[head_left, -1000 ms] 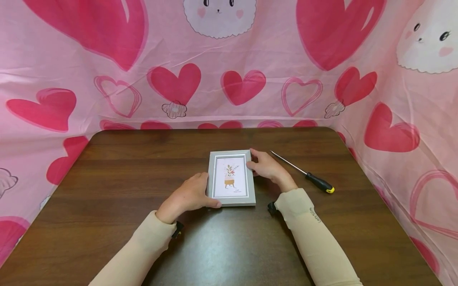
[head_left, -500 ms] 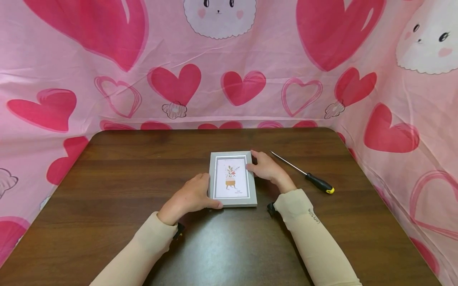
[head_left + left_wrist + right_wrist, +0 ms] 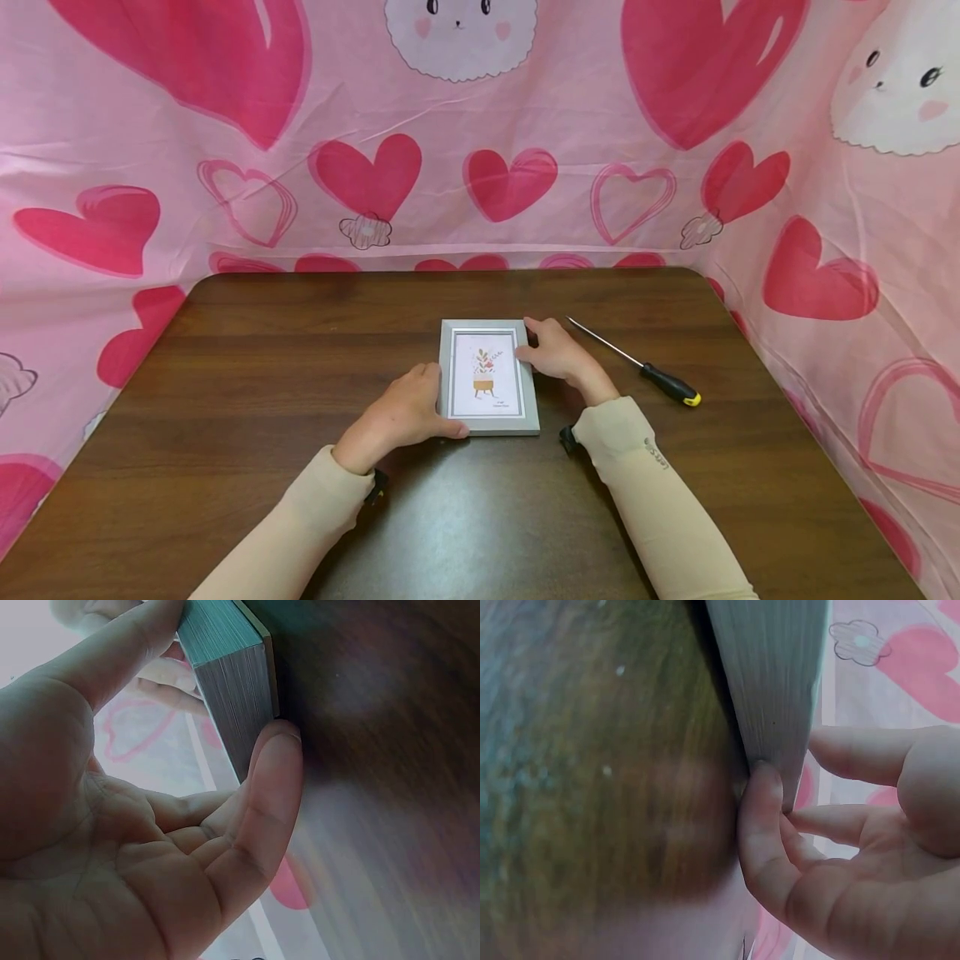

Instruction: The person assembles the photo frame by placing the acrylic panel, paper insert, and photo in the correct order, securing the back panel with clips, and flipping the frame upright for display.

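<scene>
A silver-grey picture frame (image 3: 490,425) lies face up near the middle of the table, its print showing a plant in an orange pot. My left hand (image 3: 401,408) grips its left side, the thumb over the near left corner. In the left wrist view, the fingers (image 3: 274,787) of that hand curl against the frame's side (image 3: 232,697). At the upper right side, my right hand (image 3: 558,350) holds the frame with the thumb on its face. The right wrist view has those fingers (image 3: 765,825) bent against the frame's edge (image 3: 776,697). Whether the frame touches the table is unclear.
To the right of my right hand, a screwdriver (image 3: 667,383) with a black and yellow handle lies slantwise on the brown wooden table (image 3: 247,400). A pink heart-patterned cloth (image 3: 442,108) hangs behind the table and at both sides.
The picture frame has shifted slightly toward me and to the right, with both hands keeping their hold. The screwdriver has not moved.
</scene>
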Motion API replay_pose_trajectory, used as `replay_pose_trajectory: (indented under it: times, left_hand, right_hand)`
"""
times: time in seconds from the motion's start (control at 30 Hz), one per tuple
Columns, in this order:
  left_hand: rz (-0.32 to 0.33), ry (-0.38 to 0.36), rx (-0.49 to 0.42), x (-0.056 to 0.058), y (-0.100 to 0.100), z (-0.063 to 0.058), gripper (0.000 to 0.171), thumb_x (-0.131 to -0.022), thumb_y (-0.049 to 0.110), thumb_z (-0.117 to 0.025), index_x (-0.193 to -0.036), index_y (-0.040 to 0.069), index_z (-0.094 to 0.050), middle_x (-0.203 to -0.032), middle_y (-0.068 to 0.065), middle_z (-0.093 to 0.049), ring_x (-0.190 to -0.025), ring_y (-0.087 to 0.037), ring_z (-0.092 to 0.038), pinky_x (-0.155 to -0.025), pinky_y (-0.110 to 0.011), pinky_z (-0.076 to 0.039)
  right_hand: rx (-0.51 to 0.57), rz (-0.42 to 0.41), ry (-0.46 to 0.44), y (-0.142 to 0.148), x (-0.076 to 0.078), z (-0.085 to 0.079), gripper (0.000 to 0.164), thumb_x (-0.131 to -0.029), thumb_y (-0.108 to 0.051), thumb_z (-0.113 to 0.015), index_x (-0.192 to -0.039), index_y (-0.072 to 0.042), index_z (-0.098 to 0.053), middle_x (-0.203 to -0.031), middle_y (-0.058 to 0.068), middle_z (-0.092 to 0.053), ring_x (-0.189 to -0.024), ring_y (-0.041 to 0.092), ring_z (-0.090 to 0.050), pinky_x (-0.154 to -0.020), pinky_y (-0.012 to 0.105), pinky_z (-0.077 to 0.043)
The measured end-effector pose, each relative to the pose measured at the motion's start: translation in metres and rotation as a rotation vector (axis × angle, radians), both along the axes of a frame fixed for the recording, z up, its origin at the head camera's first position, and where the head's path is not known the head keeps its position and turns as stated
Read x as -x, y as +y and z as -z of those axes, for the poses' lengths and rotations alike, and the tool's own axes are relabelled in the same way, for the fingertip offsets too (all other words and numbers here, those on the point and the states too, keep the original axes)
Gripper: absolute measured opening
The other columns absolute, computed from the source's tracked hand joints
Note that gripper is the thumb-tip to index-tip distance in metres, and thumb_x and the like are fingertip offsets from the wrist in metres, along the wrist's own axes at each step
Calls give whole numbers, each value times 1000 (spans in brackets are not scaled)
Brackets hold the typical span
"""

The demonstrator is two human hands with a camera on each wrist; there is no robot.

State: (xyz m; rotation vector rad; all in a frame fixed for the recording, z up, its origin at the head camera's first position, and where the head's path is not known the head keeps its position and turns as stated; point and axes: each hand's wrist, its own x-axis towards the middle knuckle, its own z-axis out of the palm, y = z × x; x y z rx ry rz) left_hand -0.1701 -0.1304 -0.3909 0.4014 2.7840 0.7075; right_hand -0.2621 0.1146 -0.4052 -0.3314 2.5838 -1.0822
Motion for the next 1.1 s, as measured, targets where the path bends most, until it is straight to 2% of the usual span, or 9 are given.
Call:
replay_pose_trajectory:
  times: [0.13,0.2,0.37,0.5,0.67,1.1]
  left_hand:
    - [-6,-4,-2,0,0,0,97,-66,46,-85,-132,-7,-39,-125,-18,-49,-104,-26,-51,-91,-41,-47]
    - [-10,-2,-8,0,1,1,97,-66,46,-86,-132,-7,-39,-123,-18,-50,-102,-26,-51,-91,-41,-47]
    - [-17,21,-35,1,2,2,93,-64,45,-87,-129,-6,-42,-117,-15,-52,-98,-24,-52,-87,-40,-48]
    - [-17,35,-61,1,4,5,93,-64,44,-87,-129,-5,-42,-119,-15,-51,-100,-24,-51,-89,-41,-47]
    - [-12,35,-82,2,5,6,97,-66,44,-86,-136,-4,-37,-129,-16,-48,-109,-26,-49,-95,-43,-45]
    - [-17,-9,-97,8,5,8,102,-67,46,-84,-141,-1,-32,-135,-16,-43,-112,-25,-46,-97,-45,-43]
  right_hand:
    - [-37,-16,10,1,-1,-3,70,-92,-17,-63,-146,3,-24,-141,22,-33,-112,28,-43,-99,43,-42]
    - [-53,-31,7,3,-2,-4,75,-89,-18,-67,-146,3,-24,-142,22,-32,-117,29,-38,-105,46,-36]
    - [-99,-79,-3,7,-5,-9,85,-82,-20,-75,-146,3,-24,-140,22,-34,-118,30,-39,-104,48,-36]
    - [-127,-97,6,8,-7,-12,83,-83,-19,-74,-146,4,-25,-138,23,-35,-118,31,-39,-104,47,-36]
    - [-153,-81,9,9,-6,-11,80,-85,-20,-73,-146,2,-27,-137,21,-36,-116,29,-39,-103,46,-37]
    - [-193,-53,30,8,-2,-8,77,-87,-21,-70,-147,-2,-26,-133,20,-38,-110,28,-41,-100,45,-40]
